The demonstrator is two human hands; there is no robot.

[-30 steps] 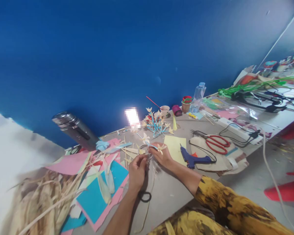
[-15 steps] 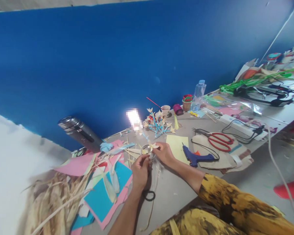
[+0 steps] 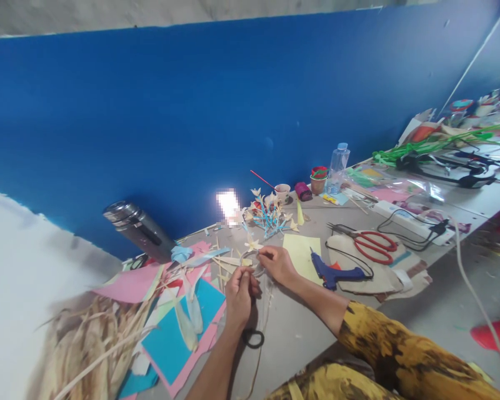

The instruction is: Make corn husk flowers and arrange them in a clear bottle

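Note:
My left hand (image 3: 238, 290) is closed in a pinch, thumb against the forefinger; what lies between those fingertips is too small to make out. My right hand (image 3: 278, 264) is pinched just beneath a pale, star-shaped flower (image 3: 253, 244) that looks made of dried husk. Its stem is hidden by the fingers. A greyish ring (image 3: 242, 256) shows between and behind both hands; I cannot tell if either touches it. From below the right fingers a thin pale strand (image 3: 268, 311) hangs toward my lap. A black loop (image 3: 253, 339) sits beside my left wrist.
Behind the hands stands a bunch of husk flowers on blue stems (image 3: 270, 214). At right lie a blue glue gun (image 3: 337, 273), red-handled scissors (image 3: 375, 246) and a power strip (image 3: 412, 222). Coloured paper (image 3: 179, 339), dried husks (image 3: 95, 339) and a dark flask (image 3: 139, 230) are at left.
The flower has shifted slightly up and left, and my right fingertips have moved left beneath it. My left hand stays nearly in place. The view has tilted up a little.

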